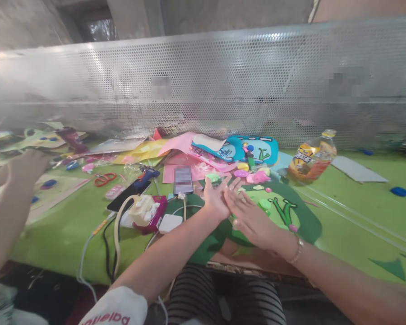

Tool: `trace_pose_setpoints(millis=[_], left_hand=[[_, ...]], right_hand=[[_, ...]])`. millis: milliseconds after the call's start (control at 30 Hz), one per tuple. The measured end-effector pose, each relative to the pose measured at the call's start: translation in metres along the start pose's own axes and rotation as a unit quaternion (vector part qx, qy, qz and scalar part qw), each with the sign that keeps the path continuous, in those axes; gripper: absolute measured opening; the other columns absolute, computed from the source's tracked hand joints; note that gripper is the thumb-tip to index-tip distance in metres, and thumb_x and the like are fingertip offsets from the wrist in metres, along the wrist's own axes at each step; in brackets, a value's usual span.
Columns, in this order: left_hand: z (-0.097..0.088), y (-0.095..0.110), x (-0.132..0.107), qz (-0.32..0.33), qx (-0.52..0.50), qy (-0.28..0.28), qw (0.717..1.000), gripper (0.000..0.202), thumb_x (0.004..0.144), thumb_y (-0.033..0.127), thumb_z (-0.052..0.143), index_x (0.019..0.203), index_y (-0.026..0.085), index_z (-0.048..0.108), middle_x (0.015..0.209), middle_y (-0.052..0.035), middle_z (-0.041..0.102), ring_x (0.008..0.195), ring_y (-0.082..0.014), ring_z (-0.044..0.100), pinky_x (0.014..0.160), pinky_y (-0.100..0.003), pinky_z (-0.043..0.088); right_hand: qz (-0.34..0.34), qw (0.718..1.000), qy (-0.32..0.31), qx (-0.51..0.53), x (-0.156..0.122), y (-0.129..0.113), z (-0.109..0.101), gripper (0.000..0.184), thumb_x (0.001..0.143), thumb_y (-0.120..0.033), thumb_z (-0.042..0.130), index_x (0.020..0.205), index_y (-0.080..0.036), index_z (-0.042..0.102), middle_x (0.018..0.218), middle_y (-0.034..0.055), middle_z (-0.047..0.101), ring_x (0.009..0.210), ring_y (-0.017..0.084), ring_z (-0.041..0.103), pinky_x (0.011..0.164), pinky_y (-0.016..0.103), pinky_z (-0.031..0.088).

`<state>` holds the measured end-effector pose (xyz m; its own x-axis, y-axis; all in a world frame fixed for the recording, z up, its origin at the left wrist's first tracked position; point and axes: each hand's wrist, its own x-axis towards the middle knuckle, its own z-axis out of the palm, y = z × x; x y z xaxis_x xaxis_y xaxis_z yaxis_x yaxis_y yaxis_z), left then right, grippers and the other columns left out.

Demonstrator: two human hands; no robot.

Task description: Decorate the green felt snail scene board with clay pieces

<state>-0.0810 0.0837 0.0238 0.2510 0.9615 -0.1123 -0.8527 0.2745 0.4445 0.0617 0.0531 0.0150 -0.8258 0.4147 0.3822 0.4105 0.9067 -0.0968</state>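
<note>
Your left hand (214, 201) and right hand (253, 220) were both spread flat with the fingers straight. They met edge to edge, the right hand's fingers lying against the left palm, and neither hand had hold of anything. Directly beneath them lay the dark green felt sheet (309, 225). Its light green cactus patch (284, 210) was just past your right hand's fingertips.

Beyond your left hand stood a phone (183, 180), its cable running down to a white charger (170, 223) near your left wrist. Small pink pieces (258, 177) sat just ahead of your fingertips. A juice bottle (311, 159) lay tilted well off to the right of your right hand. Far to the left of your left hand, red scissors (104, 179) rested on the green table (358, 198), and another person's arm (10, 203) reached over it.
</note>
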Motion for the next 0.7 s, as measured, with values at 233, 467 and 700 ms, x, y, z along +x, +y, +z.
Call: trace_pose_setpoints(millis=[233,467,700], left_hand=[[0.001,0.000,-0.001,-0.011,0.009,-0.007,1.000,0.085,0.080,0.074,0.017,0.134,0.011,0.036,0.137,-0.0192,0.046,0.125,-0.0264,0.047,0.103,-0.043,0.037],[0.000,-0.008,0.000,-0.020,-0.026,-0.020,0.999,0.086,0.083,0.068,0.019,0.132,0.001,0.038,0.134,-0.0231,0.047,0.122,-0.0273,0.050,0.101,-0.038,0.039],[0.001,-0.011,0.008,-0.039,-0.050,0.156,0.986,0.053,0.087,0.050,0.032,0.100,0.006,0.058,0.085,-0.0166,0.066,0.079,-0.0258,0.065,0.073,-0.038,0.051]], right_hand=[[-0.002,1.000,0.020,-0.001,0.000,0.004,0.004,0.062,0.097,-0.038,0.021,0.149,-0.011,0.002,0.153,0.0140,0.017,0.142,0.022,0.010,0.113,0.050,0.019],[-0.007,1.000,0.008,-0.021,0.003,0.008,0.001,0.060,0.097,-0.037,0.018,0.148,-0.008,0.005,0.152,0.0145,0.020,0.142,0.021,0.013,0.114,0.047,0.021],[0.021,0.988,-0.051,-0.144,0.005,0.028,0.008,0.059,0.096,-0.044,0.026,0.143,-0.009,0.031,0.145,0.0141,0.035,0.136,0.028,0.030,0.112,0.057,0.013]])
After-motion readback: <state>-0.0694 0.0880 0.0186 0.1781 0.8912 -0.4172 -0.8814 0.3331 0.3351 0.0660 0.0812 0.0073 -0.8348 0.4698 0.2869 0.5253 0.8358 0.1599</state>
